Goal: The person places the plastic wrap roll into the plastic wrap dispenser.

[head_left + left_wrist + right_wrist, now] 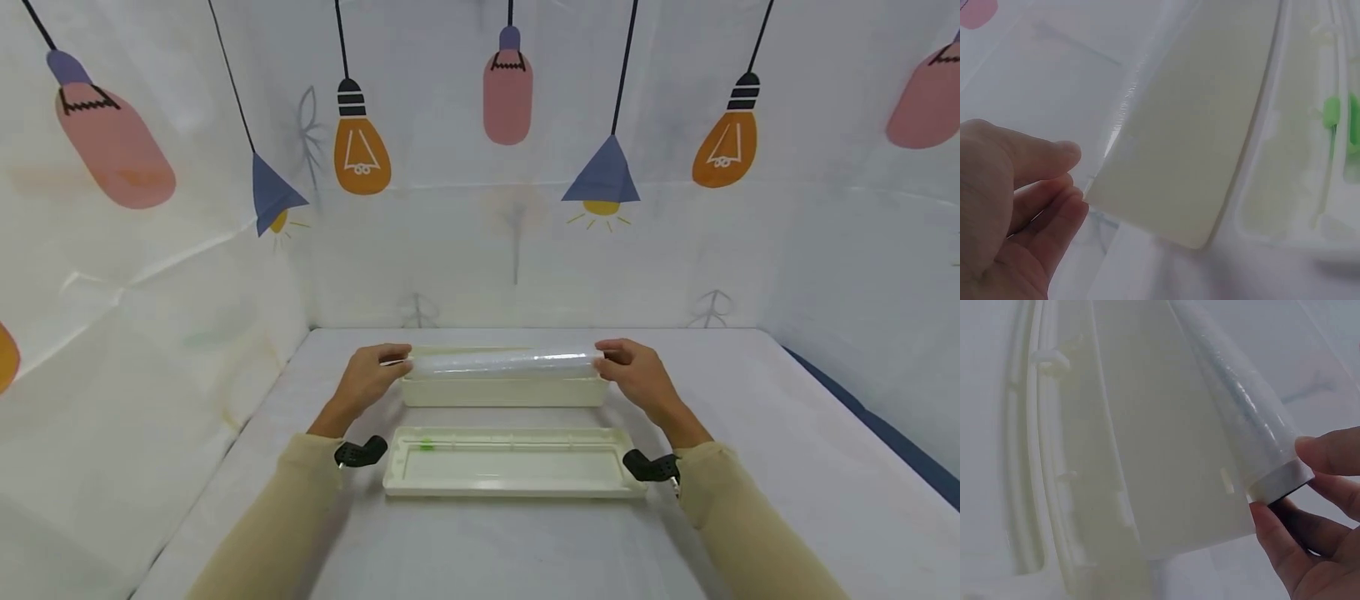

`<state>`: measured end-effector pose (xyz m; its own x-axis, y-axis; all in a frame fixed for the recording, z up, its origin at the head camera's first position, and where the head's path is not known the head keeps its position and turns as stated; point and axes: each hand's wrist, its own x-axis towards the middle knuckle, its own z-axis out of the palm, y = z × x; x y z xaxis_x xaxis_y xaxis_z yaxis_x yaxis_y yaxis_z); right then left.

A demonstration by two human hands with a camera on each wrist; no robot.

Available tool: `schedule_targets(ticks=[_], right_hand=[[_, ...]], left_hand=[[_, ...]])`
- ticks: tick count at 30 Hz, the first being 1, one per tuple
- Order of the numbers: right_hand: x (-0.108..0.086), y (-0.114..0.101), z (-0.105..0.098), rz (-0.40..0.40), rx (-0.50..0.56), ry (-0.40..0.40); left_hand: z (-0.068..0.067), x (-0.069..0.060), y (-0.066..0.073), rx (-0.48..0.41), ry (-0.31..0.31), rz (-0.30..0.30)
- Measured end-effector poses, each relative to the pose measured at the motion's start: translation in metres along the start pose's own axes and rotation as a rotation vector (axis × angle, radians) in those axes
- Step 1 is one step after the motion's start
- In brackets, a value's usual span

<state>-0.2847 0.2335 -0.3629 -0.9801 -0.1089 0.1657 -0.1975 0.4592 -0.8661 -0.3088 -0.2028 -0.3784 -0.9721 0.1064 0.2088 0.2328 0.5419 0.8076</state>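
You're pinching the clear roll [510, 362] at its right end with your right hand [639, 379]; the roll is lying just below the head frame's centre, stretching leftward from that grip, its long axis running along the off-white box [502, 393]. Your left hand [367, 379] is sitting by the other end, and I can't tell whether that grip is pinching it.

On the white surface [487, 550], a shiny clear roll [502, 362] spans a long cream box [501, 393] toward the far side, the left hand's grip [369, 375] at its left end and the right hand's grip [639, 377] pinching its right end, a shallow cream lid [517, 468] with a green piece [427, 445] lying nearer
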Motion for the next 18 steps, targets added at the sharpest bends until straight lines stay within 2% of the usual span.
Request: schedule_targets(ticks=[12,18], right_hand=[[0.007,-0.005,-0.001,-0.002,-0.022,0.008],[0.014,-0.005,-0.004,0.002,-0.071,-0.005]], left_hand=[[0.002,0.001,0.006,0.048,0.033,0.028],[0.005,0.003,0.005,0.091,0.021,0.046]])
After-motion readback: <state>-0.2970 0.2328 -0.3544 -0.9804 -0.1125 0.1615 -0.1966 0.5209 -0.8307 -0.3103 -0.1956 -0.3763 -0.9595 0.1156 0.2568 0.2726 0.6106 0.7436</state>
